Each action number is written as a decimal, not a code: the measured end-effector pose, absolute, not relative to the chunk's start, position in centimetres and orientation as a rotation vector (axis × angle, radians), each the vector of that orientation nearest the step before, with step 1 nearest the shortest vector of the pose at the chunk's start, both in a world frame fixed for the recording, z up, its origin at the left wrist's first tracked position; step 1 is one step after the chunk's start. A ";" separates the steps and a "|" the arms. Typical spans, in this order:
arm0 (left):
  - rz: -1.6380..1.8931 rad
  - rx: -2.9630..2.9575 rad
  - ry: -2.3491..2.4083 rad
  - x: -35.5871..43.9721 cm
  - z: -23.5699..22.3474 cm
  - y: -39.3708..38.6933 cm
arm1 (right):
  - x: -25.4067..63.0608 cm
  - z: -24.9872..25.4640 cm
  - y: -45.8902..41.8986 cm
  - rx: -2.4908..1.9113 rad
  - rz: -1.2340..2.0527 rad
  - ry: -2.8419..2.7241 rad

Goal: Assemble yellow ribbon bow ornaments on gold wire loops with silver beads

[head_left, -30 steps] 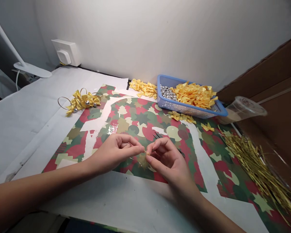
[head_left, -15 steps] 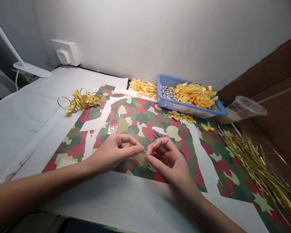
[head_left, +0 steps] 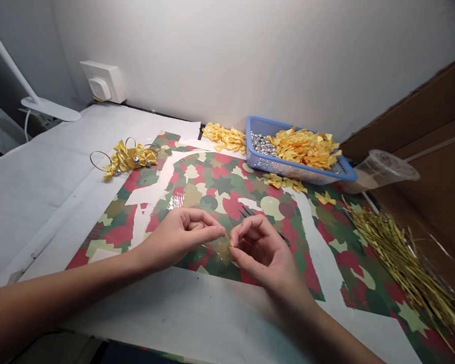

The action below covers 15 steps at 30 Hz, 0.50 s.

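My left hand and my right hand meet above the camouflage-patterned wrapping paper. A thin gold wire runs between their fingertips, and both hands pinch it. Anything else in the pinch is too small to tell. Up and to the left lies a yellow satin ribbon bow with gold wire loops and silver beads. A blue mesh plastic basket holds silver beads and yellow ribbon bows. Loose yellow bows lie beside it.
A heap of gold tinsel wire strips lies at the right, near a clear plastic cup on its side. Cardboard stands along the right. A white wall with a socket runs behind, and a white lamp base is at the back left.
My fingertips have drawn slightly apart, and more of the thin wire shows between them. The camera view has shifted very slightly.
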State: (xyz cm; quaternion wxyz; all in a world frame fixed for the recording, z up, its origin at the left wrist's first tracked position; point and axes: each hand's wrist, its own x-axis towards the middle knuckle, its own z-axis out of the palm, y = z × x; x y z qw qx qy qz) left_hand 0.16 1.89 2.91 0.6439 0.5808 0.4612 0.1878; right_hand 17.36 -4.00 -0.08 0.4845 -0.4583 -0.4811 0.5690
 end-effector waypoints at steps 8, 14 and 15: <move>0.430 1.332 1.036 0.2 3.1 1.9 | 16.8 0.7 -4.3 -1.152 1.366 -1.098; 0.412 1.321 0.999 0.1 3.2 1.9 | 17.6 0.5 -4.0 -1.141 1.357 -1.094; 0.396 1.318 0.987 0.1 3.2 1.9 | 17.8 0.4 -3.9 -1.127 1.359 -1.110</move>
